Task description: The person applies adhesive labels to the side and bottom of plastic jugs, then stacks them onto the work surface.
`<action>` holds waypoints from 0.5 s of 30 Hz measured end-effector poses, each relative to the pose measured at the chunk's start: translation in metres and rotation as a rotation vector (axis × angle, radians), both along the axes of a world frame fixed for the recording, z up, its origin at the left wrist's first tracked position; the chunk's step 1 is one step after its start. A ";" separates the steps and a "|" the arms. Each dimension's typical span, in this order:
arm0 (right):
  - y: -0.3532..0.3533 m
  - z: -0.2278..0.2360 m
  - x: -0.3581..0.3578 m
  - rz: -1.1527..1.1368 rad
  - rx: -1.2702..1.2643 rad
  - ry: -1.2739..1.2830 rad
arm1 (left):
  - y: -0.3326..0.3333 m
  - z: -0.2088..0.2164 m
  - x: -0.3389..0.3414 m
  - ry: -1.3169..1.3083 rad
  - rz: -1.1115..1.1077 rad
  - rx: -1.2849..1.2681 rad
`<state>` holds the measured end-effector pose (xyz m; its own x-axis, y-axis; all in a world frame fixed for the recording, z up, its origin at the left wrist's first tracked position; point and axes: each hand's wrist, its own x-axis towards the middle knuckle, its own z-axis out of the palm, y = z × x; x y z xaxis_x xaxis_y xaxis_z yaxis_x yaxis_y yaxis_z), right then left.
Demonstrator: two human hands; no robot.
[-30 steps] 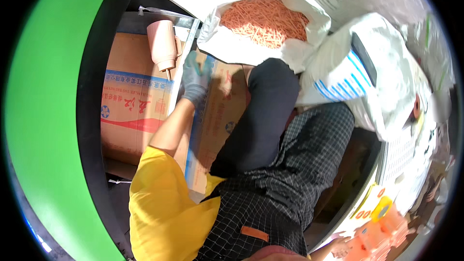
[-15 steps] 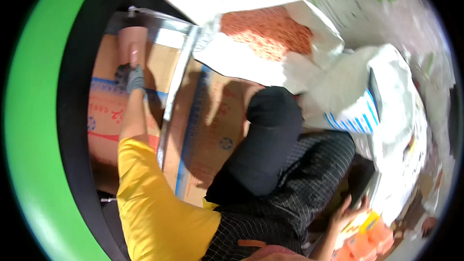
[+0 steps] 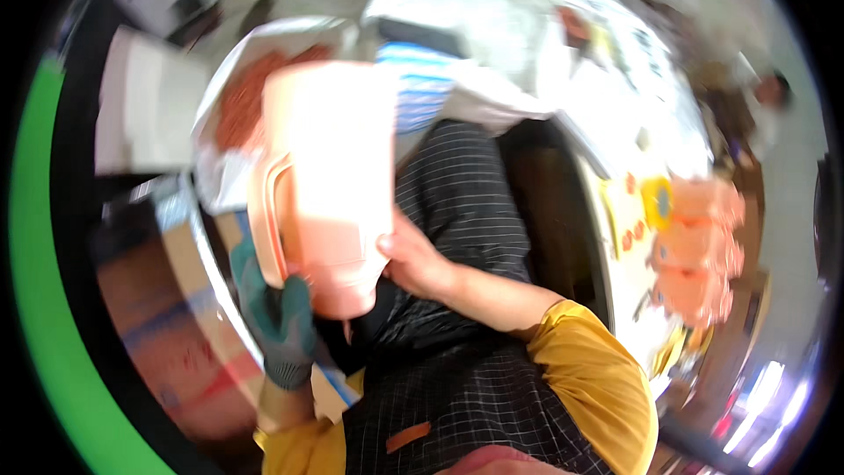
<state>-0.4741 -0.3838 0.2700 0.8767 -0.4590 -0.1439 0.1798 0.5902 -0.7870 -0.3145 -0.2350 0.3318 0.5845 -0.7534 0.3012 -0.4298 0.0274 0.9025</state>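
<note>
A peach plastic jug (image 3: 347, 167) with a loop handle (image 3: 266, 220) is held up in front of my lap, its upper part washed out by light. My left hand (image 3: 280, 321), in a grey-green knitted glove, closes at the lower end of the handle. Bare, my right hand (image 3: 418, 259) grips the jug's lower right side, thumb against the wall. Behind the jug stands a white sack (image 3: 211, 123) of reddish, shred-like filling, partly hidden by it.
At left, a metal-edged frame (image 3: 220, 273) borders brown cardboard boxes (image 3: 167, 343). On the right, several peach plastic containers (image 3: 694, 251) stand beside a yellow printed sheet (image 3: 622, 220). White plastic bags (image 3: 475, 9) lie ahead. A person (image 3: 774, 92) is at the far right.
My left hand has come back from over the boxes at upper left, with the peach jug. My right hand has moved from the containers at right onto the jug. The view has swung right.
</note>
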 end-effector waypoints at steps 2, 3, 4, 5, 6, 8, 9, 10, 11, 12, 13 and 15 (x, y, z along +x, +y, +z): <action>0.009 0.032 -0.026 0.056 0.576 0.042 | -0.007 -0.017 -0.002 0.478 -0.067 -0.032; 0.013 0.043 -0.039 0.099 0.834 0.072 | -0.010 -0.022 -0.006 0.896 -0.011 -0.012; 0.022 0.025 -0.058 0.265 0.950 -0.002 | -0.021 -0.026 -0.020 0.754 -0.191 -0.036; 0.030 0.000 -0.078 0.442 1.061 -0.079 | -0.030 -0.036 -0.037 0.609 -0.360 -0.061; 0.034 -0.006 -0.088 0.399 0.982 0.044 | -0.031 -0.057 -0.041 0.457 -0.415 -0.118; 0.032 -0.003 -0.118 0.106 0.590 0.398 | -0.051 -0.074 -0.066 0.187 -0.322 -0.051; 0.026 -0.006 -0.135 -0.033 0.279 0.420 | -0.055 -0.084 -0.078 0.051 -0.264 -0.018; 0.021 -0.003 -0.140 -0.174 -0.119 0.508 | -0.050 -0.113 -0.081 0.082 -0.262 -0.076; 0.015 0.003 -0.140 -0.308 -0.522 0.577 | -0.039 -0.148 -0.078 0.105 -0.249 -0.134; 0.004 0.032 -0.137 -0.311 -0.835 0.643 | -0.053 -0.100 -0.083 -0.247 -0.302 -0.208; 0.002 0.023 -0.137 -0.446 -1.190 0.532 | -0.070 -0.052 -0.092 -0.573 -0.320 -0.335; -0.004 0.020 -0.112 -0.366 -1.242 0.357 | -0.066 -0.056 -0.094 -0.644 -0.318 -0.135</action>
